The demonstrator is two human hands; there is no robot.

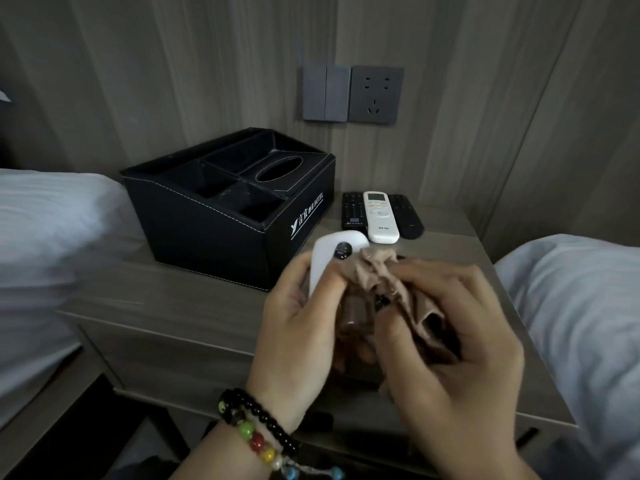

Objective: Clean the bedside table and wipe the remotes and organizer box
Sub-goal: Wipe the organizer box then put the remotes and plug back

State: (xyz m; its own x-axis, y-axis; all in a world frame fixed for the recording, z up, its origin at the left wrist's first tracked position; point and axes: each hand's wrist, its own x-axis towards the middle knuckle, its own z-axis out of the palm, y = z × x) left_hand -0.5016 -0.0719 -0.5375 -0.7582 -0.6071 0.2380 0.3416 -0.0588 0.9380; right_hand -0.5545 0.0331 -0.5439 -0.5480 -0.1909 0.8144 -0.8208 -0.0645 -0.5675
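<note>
My left hand [294, 327] grips a white remote [325, 252], held up above the wooden bedside table [166, 306] with its thumb across the front. My right hand [450, 344] holds a crumpled beige cloth [384, 277] bunched against the remote's right side. Three more remotes lie side by side at the back of the table: a black one [353, 211], a white one [381, 218] and another black one [407, 216]. The black leather organizer box [221, 230] with white stitching and hotel lettering stands at the back left, its compartments looking empty.
A bed with white linen [41, 237] borders the table on the left, and another white bed [581, 306] on the right. Grey wall switches [325, 92] and a socket [376, 95] sit above the remotes. Bead bracelets circle my left wrist.
</note>
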